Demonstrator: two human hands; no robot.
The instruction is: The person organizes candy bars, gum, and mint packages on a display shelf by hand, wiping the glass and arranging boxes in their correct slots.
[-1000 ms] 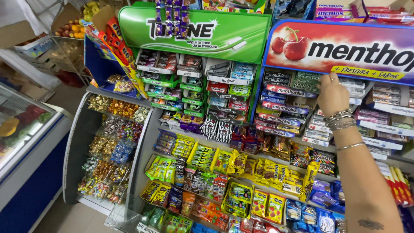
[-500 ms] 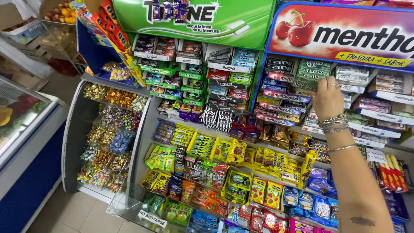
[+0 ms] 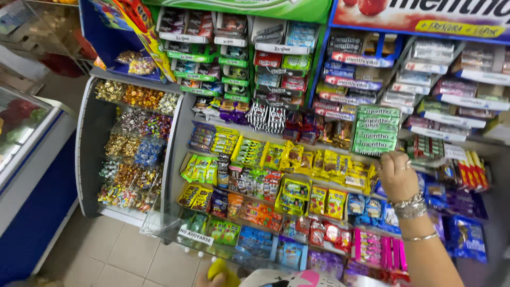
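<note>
1. The right hand (image 3: 397,178) is up at a stack of green mint boxes (image 3: 377,130) on the candy rack (image 3: 175,154). The fingers are curled onto the bottom edge of the stack, so it looks like a grip on the lowest boxes, though I can't see the fingertips well enough to swear it's fully closed

2. The stack sits in the middle-right of the display, just below the blue shelves of mint rolls (image 3: 348,69) and right above the row of yellow candy packs (image 3: 340,162). It's touching the packs around it, pretty crammed in there

3. Handling guess: small cardboard boxes, light and fairly stiff, probably shrink-wrapped so a bit slick. A loose stack like that would want to slide apart, so I'd pinch it by the short sides or support it from underneath (which is roughly where the hand is), not squeeze the faces

4. The left hand (image 3: 210,277) barely peeks in at the bottom edge, next to something yellow (image 3: 222,268). Can't tell if it's gripping it or just resting there

5. Bracelets (image 3: 410,207) on the right wrist, a glass-topped freezer (image 3: 24,133) off to the left, and wrapped sweets (image 3: 130,143) in the grey side bins
</note>
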